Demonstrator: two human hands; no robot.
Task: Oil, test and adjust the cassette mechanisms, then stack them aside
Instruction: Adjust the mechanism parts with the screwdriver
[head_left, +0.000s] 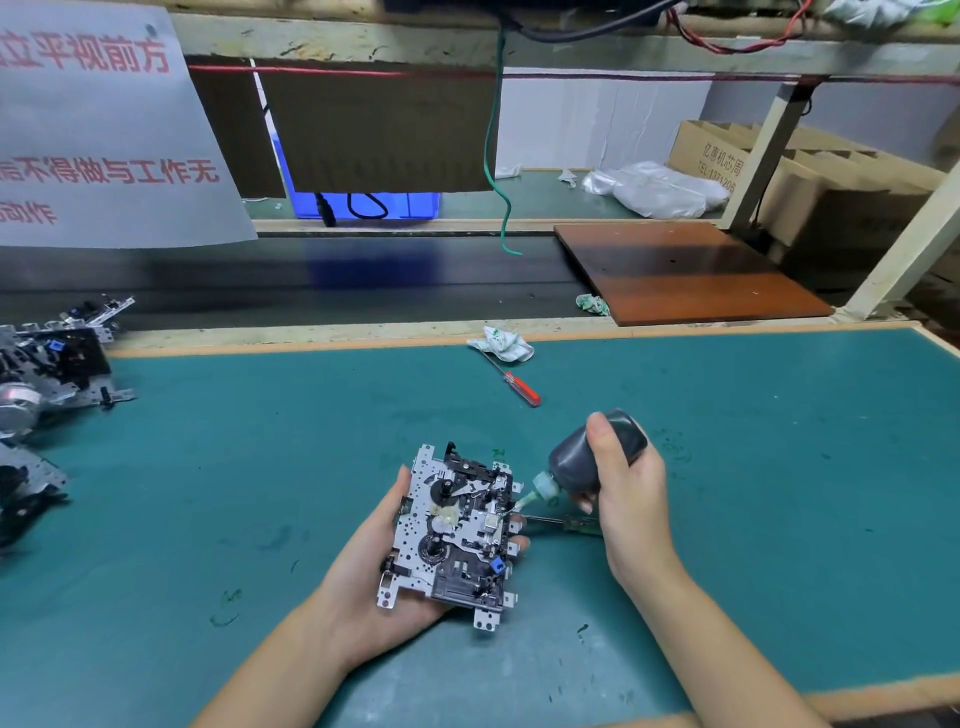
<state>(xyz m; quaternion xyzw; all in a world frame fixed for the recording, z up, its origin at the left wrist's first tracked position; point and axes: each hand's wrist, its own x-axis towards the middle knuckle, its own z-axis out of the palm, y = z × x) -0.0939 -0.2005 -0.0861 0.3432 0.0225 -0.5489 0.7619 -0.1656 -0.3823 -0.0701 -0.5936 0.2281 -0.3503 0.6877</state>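
Now the left hand (384, 561) cradles the cassette mechanism (452, 530); the right hand (623, 488) squeezes the oil bottle (587, 462).

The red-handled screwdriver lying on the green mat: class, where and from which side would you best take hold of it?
Grip the red-handled screwdriver by its red handle, coming from above with thumb and fingers across it. It lies flat on the green mat, handle toward the person and free of clutter, while the thin shaft points at the crumpled rag and offers little to hold.

Factory assembly workbench, green mat (727, 467), conveyor belt (311, 291), printed work-rule sign (104, 130), stacked cassette mechanisms (47, 374)
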